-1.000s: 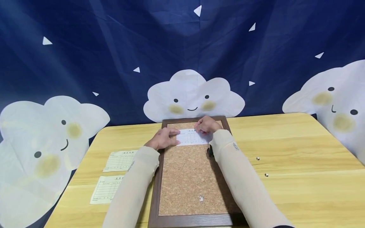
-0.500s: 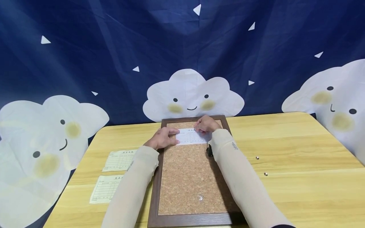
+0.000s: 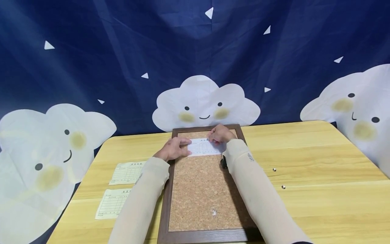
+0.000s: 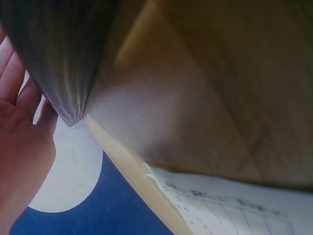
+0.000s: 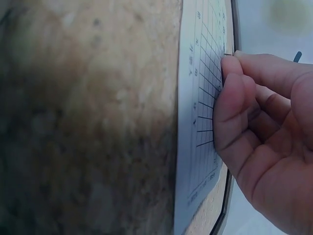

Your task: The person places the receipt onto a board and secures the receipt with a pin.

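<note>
A white printed form (image 3: 201, 147) lies across the upper part of a cork board (image 3: 198, 189) with a brown wooden frame. My left hand (image 3: 174, 148) reaches over the frame's left side, its fingers and thumb extended onto the form's left edge. At the form's top edge, the right hand (image 3: 221, 133) has its fingers curled, thumb and forefinger pinching a tiny thumbtack (image 5: 228, 55) against the paper. Most of the tack is hidden by the fingertips. In the left wrist view, the left hand (image 4: 24, 110) shows beside the dark frame (image 4: 63, 63).
Two yellowish printed forms (image 3: 126, 173) lie on the wooden table (image 3: 320, 152) at left, partly behind the left sleeve. Two small silver tacks (image 3: 283, 187) sit right of the board. A small clear, shiny cluster (image 3: 214, 212) rests low on the cork. A blue cloud-patterned curtain (image 3: 189, 40) hangs behind.
</note>
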`<state>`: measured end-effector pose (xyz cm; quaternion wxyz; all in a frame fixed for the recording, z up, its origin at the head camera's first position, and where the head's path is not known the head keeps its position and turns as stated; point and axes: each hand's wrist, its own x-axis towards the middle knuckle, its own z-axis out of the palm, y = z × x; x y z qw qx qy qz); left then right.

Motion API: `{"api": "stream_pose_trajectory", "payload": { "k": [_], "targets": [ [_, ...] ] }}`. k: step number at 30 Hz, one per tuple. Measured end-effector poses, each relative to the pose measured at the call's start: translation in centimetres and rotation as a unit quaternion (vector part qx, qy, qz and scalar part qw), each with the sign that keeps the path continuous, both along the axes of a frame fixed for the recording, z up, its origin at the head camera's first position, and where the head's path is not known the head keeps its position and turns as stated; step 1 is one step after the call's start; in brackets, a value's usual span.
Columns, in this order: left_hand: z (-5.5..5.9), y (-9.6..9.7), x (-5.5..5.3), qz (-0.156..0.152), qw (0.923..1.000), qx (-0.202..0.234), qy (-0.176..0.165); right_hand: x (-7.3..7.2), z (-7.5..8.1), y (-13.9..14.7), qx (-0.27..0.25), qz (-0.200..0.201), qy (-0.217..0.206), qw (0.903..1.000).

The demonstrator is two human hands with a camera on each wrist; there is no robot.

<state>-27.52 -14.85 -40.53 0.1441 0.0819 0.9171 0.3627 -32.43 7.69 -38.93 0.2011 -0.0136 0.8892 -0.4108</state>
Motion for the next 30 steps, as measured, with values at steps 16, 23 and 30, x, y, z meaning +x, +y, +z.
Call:
{"api": "stream_pose_trajectory", "payload": {
  "k": [16, 23, 30],
  "targets": [
    [-0.26, -0.14, 0.19, 0.002, 1.0000, -0.005, 0.007, -0.06, -0.28, -0.16, 0.008, -0.001, 0.001, 1.0000],
    [-0.13, -0.10, 0.13, 0.001, 1.0000, -0.001, 0.010, 0.03, -0.42, 0.03, 0.006, 0.012, 0.017, 0.9998],
    [-0.17, -0.09, 0.05, 0.001, 1.0000, 0.007, 0.005, 0.04, -0.39, 0.07, 0.015, 0.017, 0.029, 0.9993]
  ]
}}
